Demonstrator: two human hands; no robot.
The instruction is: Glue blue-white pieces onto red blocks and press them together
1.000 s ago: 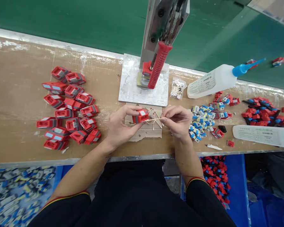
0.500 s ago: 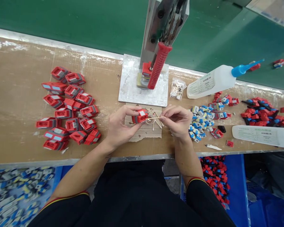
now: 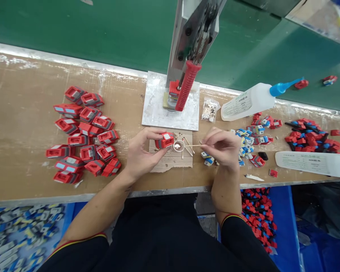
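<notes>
Between its thumb and fingers, my left hand (image 3: 144, 153) grips a red and grey plastic toy part (image 3: 164, 140) with a white patch on top. My right hand (image 3: 222, 146) pinches a cotton swab (image 3: 193, 146), whose tip points left toward a small round clear dish (image 3: 178, 146). That dish sits on a stained piece of cardboard (image 3: 170, 162), just right of the toy part. Several used swabs (image 3: 188, 147) lie beside it on the cardboard. Blue, white and yellow small parts (image 3: 209, 158) lie under and behind my right hand, partly hidden by it.
Red and grey toy parts (image 3: 87, 132) are grouped on the left. Ahead stands a press with a red handle (image 3: 188, 85) on a metal plate (image 3: 155, 109). To the right are a swab bag (image 3: 210, 109), glue bottles (image 3: 249, 102) and red-black parts (image 3: 311, 136). Blue bins (image 3: 283, 219) sit below the edge.
My right hand has drawn the cotton swab rightward, away from the toy part, uncovering the dish. My left hand still holds the toy part, nearly in place. The view has shifted slightly.
</notes>
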